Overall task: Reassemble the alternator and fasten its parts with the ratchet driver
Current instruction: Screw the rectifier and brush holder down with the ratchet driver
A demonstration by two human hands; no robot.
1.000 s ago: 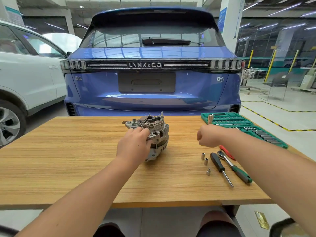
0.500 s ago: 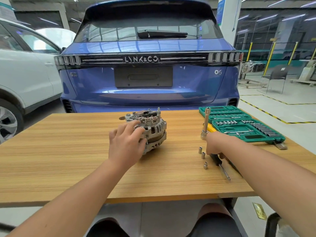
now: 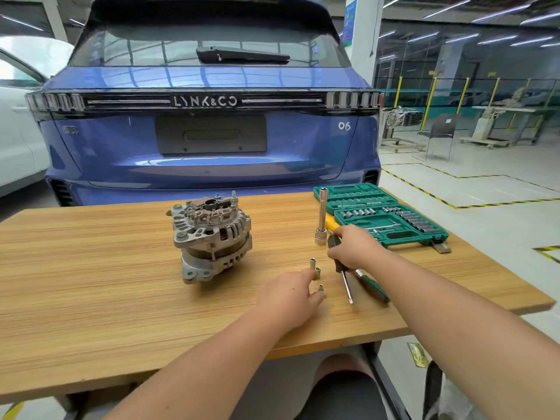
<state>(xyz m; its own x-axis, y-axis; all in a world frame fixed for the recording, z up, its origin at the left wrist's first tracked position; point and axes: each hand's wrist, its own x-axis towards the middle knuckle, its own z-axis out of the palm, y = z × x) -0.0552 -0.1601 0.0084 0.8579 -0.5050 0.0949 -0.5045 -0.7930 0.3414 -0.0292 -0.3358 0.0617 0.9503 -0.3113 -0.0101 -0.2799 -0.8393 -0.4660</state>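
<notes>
Alternator point(image 3: 212, 237) stands alone mid-tabletop point(image 3: 91, 283), rear parts up; the left hand point(image 3: 288, 294) that was steadying it half a second ago has let go and now reaches the small sockets point(image 3: 315, 269), fingertips pinching at the nearest one, though actual contact is hard to make out. The right hand point(image 3: 353, 248) has come down and curls round the black driver point(image 3: 341, 268). Judging by this, tool preparation comes before fastening. The green ratchet point(image 3: 374, 286) is partly hidden under the right wrist; the open socket case point(image 3: 385, 213) lies beyond.
</notes>
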